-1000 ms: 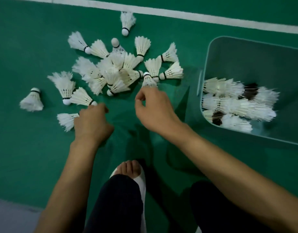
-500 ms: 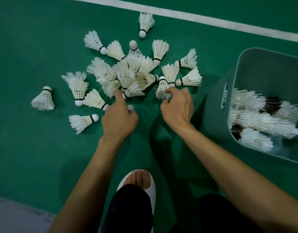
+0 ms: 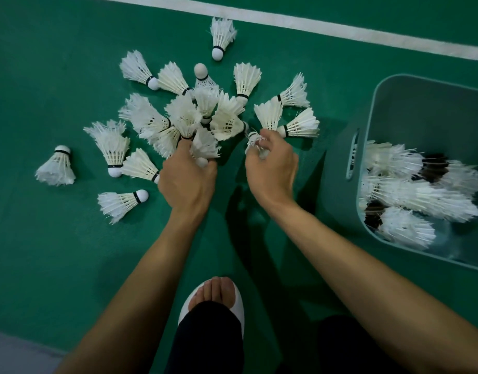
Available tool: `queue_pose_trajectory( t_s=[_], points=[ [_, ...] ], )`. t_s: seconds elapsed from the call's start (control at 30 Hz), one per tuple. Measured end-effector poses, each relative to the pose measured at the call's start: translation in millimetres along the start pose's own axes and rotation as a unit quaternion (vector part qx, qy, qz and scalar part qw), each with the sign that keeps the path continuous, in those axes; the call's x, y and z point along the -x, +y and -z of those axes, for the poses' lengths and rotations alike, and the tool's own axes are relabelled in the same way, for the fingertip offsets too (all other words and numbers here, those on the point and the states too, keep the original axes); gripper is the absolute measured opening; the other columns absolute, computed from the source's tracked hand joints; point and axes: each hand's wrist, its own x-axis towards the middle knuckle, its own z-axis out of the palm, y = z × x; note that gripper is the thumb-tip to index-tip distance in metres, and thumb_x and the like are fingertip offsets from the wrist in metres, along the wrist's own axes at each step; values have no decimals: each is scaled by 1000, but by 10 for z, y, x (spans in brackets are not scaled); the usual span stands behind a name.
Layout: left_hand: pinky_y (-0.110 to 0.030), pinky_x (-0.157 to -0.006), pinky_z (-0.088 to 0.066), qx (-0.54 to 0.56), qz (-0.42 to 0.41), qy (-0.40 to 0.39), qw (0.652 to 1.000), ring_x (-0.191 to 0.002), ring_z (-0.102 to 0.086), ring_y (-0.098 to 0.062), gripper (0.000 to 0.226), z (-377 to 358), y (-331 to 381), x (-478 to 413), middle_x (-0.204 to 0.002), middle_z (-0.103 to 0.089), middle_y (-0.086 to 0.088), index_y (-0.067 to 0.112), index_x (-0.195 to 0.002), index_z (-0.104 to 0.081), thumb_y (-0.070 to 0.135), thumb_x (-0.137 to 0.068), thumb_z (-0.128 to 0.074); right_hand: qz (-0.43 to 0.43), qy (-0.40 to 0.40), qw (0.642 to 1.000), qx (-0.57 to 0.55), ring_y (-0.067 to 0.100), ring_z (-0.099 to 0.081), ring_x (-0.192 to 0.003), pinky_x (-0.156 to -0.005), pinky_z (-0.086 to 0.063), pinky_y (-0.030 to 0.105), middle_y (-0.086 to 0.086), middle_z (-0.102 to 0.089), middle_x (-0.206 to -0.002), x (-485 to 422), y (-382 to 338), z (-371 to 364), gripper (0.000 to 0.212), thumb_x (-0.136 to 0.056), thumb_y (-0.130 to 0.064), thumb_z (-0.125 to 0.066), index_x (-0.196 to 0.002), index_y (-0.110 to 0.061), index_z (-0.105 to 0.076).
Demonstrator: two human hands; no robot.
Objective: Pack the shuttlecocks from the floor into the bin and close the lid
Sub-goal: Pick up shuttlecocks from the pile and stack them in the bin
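Observation:
Several white feather shuttlecocks lie in a loose heap [image 3: 205, 112] on the green court floor, with strays to the left [image 3: 56, 167] and at the top [image 3: 221, 36]. My left hand [image 3: 188, 182] is at the heap's near edge, fingers closed on a shuttlecock [image 3: 204, 147]. My right hand [image 3: 273, 168] grips another shuttlecock [image 3: 255, 141], feathers sticking out past the fingers. A grey-green bin [image 3: 337, 184] stands at the right with its top open and several shuttlecocks inside [image 3: 421, 195]. No lid is in view.
A white court line [image 3: 340, 31] crosses the floor behind the heap. My foot in a white slipper [image 3: 213, 295] and dark trouser legs are below the hands. A grey strip [image 3: 11, 354] borders the green floor at the bottom left.
Both hands have reached into the heap's near edge and closed on a shuttlecock each. The view has shifted, so the bin sits further right.

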Motion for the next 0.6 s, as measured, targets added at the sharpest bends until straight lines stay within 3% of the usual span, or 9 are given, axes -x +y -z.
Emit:
queue_pose_trajectory(
  t_s=[0.1,0.17,0.3,0.4,0.5,0.6],
  points=[
    [-34,-61,-48,21,2,16,1000,-73,-63,-36,23,191,77,104,-72,-67,-6,21,-88,-61,39,-73,-61,113,69,990,49,26,-72,-86,-74,-55,36,2,-78,-96,121,-137,135,32,-86,-32,-67,-113,-16,-74],
    [-31,-55,-41,50,-12,22,998,-65,-59,-32,27,344,204,170,-62,-61,-1,20,-78,-54,44,-73,-65,186,102,974,84,24,-70,-80,-64,-52,33,0,-76,-87,176,-270,256,27,-85,-32,-71,-106,-16,-75],
    [-30,-51,-34,109,-89,32,990,-59,-53,-26,38,671,693,439,-60,-58,1,21,-79,-54,58,-78,-57,274,185,934,131,23,-63,-82,-55,-36,25,-2,-74,-80,260,-558,707,21,-81,-25,-76,-100,-15,-77],
    [-32,-51,-40,131,-145,25,980,-60,-54,-27,42,838,1104,719,-61,-59,0,20,-82,-56,62,-76,-51,264,232,929,118,23,-63,-80,-56,-33,24,-3,-72,-76,297,-707,1239,13,-82,-23,-73,-93,-18,-78],
    [-34,-54,-50,125,-185,24,974,-65,-65,-22,29,904,1475,987,-64,-65,4,26,-87,-64,52,-75,-63,222,209,944,125,17,-67,-82,-59,-49,29,-9,-74,-77,224,-639,1845,17,-86,-28,-61,-88,-24,-78],
    [-33,-54,-50,118,-227,16,967,-66,-65,-20,26,894,1844,1255,-67,-67,5,28,-89,-67,49,-76,-63,156,191,965,86,7,-70,-74,-70,-59,32,-13,-75,-76,157,-403,2442,19,-82,-29,-63,-89,-27,-81]
  ],
)
